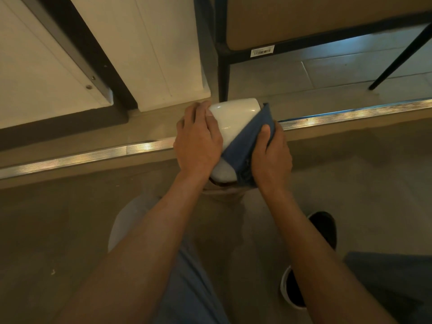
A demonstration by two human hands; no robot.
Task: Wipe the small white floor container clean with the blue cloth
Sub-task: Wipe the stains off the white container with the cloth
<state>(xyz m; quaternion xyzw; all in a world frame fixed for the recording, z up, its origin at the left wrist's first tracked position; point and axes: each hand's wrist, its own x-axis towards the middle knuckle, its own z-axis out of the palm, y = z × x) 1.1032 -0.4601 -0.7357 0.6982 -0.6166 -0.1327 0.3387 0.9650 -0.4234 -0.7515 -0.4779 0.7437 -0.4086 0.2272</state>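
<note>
The left hand (197,141) lay over the left side of the small white container (230,120), its fingers spread and curved around the rounded surface, holding it steady. The right hand (272,155) gripped the blue cloth (245,146), thumb on top and fingers curled underneath, pressing the cloth against the container's right side. The cloth draped diagonally across the white surface, from the upper right edge down toward the lower middle, with a bunched end hanging below the right hand. The container was tilted on its side and held between both hands above the floor (58,218), just in front of a ribbed metal strip (93,157) that ran along a low step edge. Whether it touched the floor could not be told, since the hands and forearms covered its lower part.

Beyond the step stood the black legs of a chair (223,73) with a barcode sticker (261,52) on its frame, and to the left a white panelled wall (152,47). A dark shoe (325,228) showed at lower right.
</note>
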